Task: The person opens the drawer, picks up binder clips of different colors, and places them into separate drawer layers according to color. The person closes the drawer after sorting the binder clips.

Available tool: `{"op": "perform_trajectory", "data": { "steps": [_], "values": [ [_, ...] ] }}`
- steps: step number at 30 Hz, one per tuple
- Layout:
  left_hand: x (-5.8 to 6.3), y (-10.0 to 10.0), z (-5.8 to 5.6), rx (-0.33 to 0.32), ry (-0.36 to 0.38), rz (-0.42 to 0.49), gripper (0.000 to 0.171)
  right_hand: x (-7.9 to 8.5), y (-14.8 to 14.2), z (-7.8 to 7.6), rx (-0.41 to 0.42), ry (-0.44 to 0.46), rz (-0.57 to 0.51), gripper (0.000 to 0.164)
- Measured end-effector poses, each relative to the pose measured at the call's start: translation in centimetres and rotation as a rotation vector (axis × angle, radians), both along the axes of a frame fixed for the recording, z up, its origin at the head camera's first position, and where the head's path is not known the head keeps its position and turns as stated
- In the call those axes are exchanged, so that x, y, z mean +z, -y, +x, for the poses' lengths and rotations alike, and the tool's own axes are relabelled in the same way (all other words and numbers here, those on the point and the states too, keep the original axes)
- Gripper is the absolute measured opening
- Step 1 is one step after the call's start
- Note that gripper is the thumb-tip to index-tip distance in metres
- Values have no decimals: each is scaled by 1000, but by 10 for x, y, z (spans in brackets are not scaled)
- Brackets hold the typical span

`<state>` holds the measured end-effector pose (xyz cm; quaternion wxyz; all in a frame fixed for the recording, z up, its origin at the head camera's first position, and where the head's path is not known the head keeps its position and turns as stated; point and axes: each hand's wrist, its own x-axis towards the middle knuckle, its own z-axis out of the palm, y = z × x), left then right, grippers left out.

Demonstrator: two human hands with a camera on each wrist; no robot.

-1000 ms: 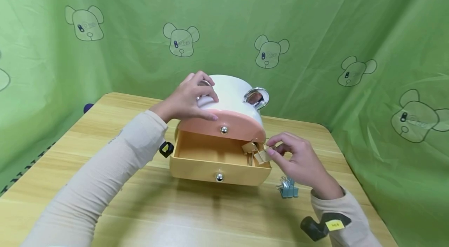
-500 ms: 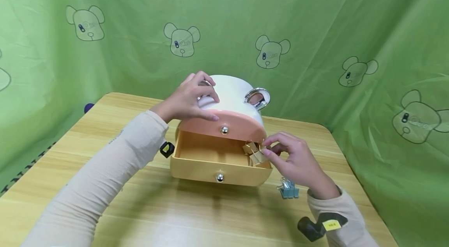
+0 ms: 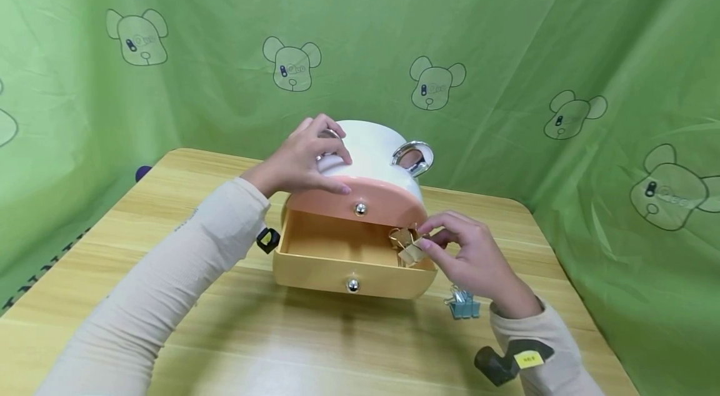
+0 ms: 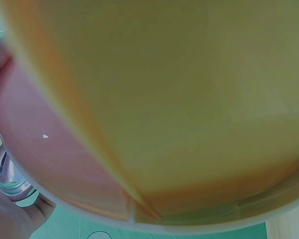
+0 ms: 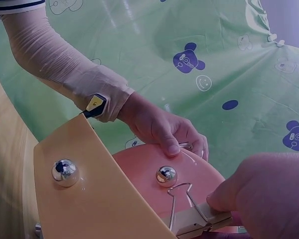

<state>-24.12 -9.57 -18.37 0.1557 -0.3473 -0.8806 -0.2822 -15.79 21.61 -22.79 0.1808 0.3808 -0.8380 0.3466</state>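
A small desktop drawer box (image 3: 368, 143) with a white top and silver ears stands on the table. My left hand (image 3: 306, 155) grips its top by the left ear, thumb on the pink upper drawer front (image 3: 388, 202). Below, the yellow lower drawer (image 3: 315, 271) is pulled out. At its right end my right hand (image 3: 469, 255) pinches a beige binder clip (image 3: 412, 253) between thumb and fingers, over the drawer. Another beige binder clip (image 3: 400, 236) shows just behind it. The right wrist view shows the held clip's wire handle (image 5: 172, 199) against the pink front.
Teal binder clips (image 3: 464, 307) lie on the wooden table (image 3: 225, 333), right of the drawer and below my right hand. A green curtain (image 3: 360, 21) with bear-head drawings hangs behind and at both sides.
My right hand has moved slightly left with the beige binder clip, which has tilted and now sits lower over the drawer's right end. The left hand stays on the box.
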Motion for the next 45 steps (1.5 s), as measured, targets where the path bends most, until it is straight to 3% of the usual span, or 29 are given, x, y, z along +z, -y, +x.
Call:
{"op": "perform_trajectory", "data": {
  "steps": [8, 18, 21, 24, 30, 37, 45],
  "values": [
    [0, -1, 0, 5, 13, 4, 45, 0, -2, -2, 17, -39, -19, 21],
    [1, 1, 0, 19, 17, 0, 45, -4, -7, -7, -21, -40, -31, 25],
    [1, 1, 0, 19, 23, -2, 45, -6, -10, -9, -37, 0, -22, 41],
    [0, 0, 0, 19, 31, 2, 45, -8, -12, -11, -40, 61, -13, 69],
    [-1, 1, 0, 24, 39, 5, 46, -11, -11, -16, 21, 165, -8, 110],
    [-2, 1, 0, 19, 27, 11, 44, -17, 2, -20, 74, 190, -51, 120],
    [-3, -1, 1, 13, 27, 21, 42, -27, 12, -22, 56, 178, 42, 131]
  ]
}}
